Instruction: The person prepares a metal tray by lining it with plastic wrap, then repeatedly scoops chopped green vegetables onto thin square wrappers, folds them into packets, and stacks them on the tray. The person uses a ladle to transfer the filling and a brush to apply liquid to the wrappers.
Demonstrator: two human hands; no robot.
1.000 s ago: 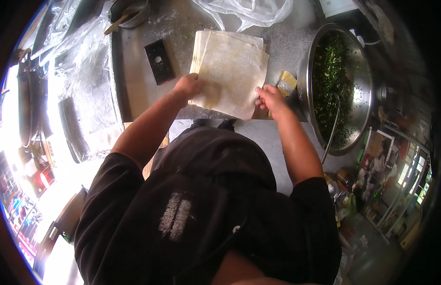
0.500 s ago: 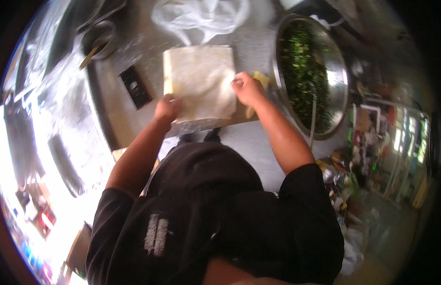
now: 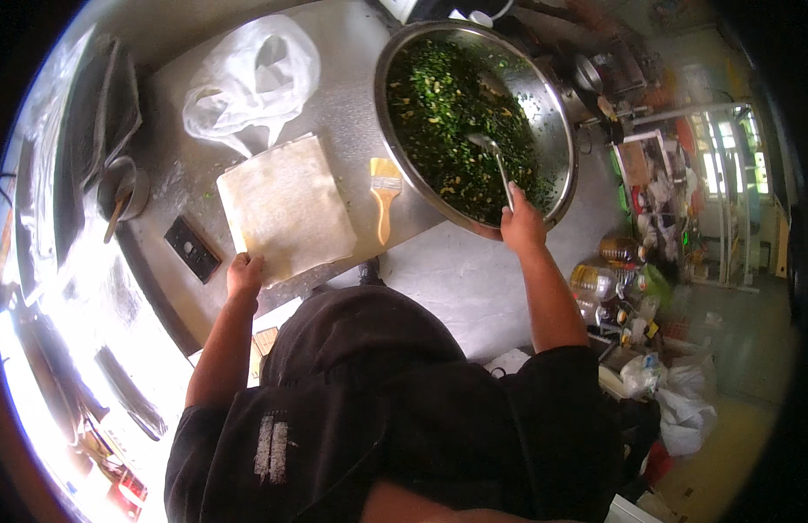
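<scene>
Now the left hand (image 3: 244, 275) pinches the near corner of the pastry stack (image 3: 286, 207) on the steel counter (image 3: 351, 96); the right hand (image 3: 519, 228) closes on the spoon (image 3: 498, 161) in the bowl (image 3: 556, 118) of chopped greens (image 3: 456, 113); filling looks underway; next, a level scoop carried leftward over the brush (image 3: 385, 193).

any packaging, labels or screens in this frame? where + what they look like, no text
Clear plastic bag: crumpled and empty on the steel counter, behind the stack of pale dough sheets.
Small black flat device: rectangular, on the counter left of the sheets, near the left hand; cannot tell if it has a screen.
Bottles: amber and clear, on the floor at right.
White plastic bags: bunched, lower right.
</scene>
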